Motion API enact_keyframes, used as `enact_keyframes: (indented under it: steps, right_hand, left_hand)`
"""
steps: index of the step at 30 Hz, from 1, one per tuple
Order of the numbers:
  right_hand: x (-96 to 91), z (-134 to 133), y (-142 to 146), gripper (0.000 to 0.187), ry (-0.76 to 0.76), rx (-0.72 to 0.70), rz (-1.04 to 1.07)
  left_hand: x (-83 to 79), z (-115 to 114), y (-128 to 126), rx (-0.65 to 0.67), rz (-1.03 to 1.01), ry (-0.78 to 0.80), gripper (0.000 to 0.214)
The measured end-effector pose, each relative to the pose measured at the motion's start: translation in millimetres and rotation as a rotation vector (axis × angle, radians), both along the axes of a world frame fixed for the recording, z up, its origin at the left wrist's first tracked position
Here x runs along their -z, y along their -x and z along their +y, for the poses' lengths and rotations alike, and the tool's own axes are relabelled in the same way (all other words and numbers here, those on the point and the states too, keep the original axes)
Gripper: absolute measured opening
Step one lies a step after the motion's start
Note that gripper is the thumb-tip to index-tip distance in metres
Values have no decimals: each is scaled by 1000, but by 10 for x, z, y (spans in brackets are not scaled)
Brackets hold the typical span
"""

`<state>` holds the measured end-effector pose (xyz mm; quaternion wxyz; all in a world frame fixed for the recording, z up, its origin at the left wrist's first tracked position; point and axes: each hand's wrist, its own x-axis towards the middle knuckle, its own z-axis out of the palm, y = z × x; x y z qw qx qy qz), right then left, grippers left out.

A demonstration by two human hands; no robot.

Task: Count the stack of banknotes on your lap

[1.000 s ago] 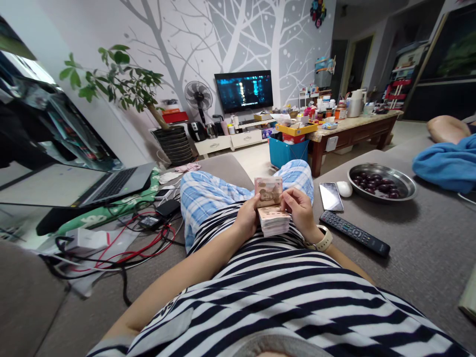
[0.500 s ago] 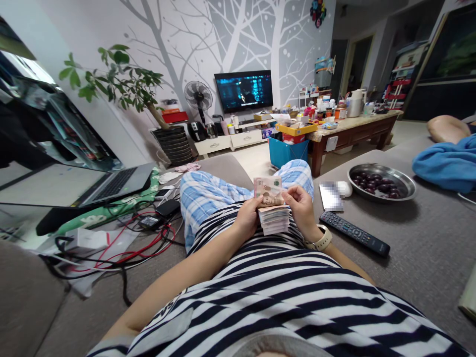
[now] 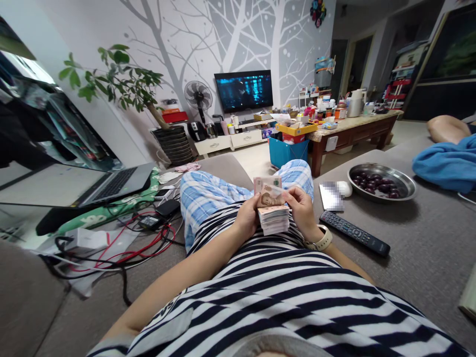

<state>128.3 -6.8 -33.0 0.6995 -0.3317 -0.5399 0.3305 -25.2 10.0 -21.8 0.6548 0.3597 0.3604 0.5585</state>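
Above my lap, a thick stack of banknotes (image 3: 274, 221) is folded over, its layered ends facing me. My left hand (image 3: 248, 216) is closed round the stack's left side, thumb on top. My right hand (image 3: 300, 207) pinches the right edge of a single brownish banknote (image 3: 271, 198) with a portrait on it, between thumb and forefinger. Behind that note another, pinkish note stands up at the back of the stack. A pale watch (image 3: 323, 239) sits on my right wrist. The fingers beneath the stack are hidden.
On the sofa to my right lie a remote control (image 3: 355, 234), a white mouse (image 3: 344, 189) and a metal bowl (image 3: 383, 197) of dark round fruit. To my left are tangled cables (image 3: 134, 253) and an open laptop (image 3: 111, 186). Another person's leg (image 3: 448, 129) shows at far right.
My right thumb and forefinger have pulled the top portrait note slightly down and toward me, so it now tilts and more of it shows. My left hand has stayed in place.
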Motion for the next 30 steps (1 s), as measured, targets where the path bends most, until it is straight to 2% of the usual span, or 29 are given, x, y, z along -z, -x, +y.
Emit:
enact_keyframes:
  steps: [5, 16, 26, 30]
  right_hand:
    - [-13, -15, 17, 26, -19, -50, 20]
    - [-28, -35, 23, 26, -2, -51, 26]
    - [4, -25, 20, 36, -22, -134, 54]
    - [2, -17, 14, 34, -11, -86, 30]
  left_hand:
    - [1, 5, -1, 21, 1, -13, 26]
    - [-2, -8, 4, 60, 12, -42, 25]
    - [20, 11, -12, 3, -44, 14, 26]
    - [-22, -33, -9, -24, 8, 0, 20]
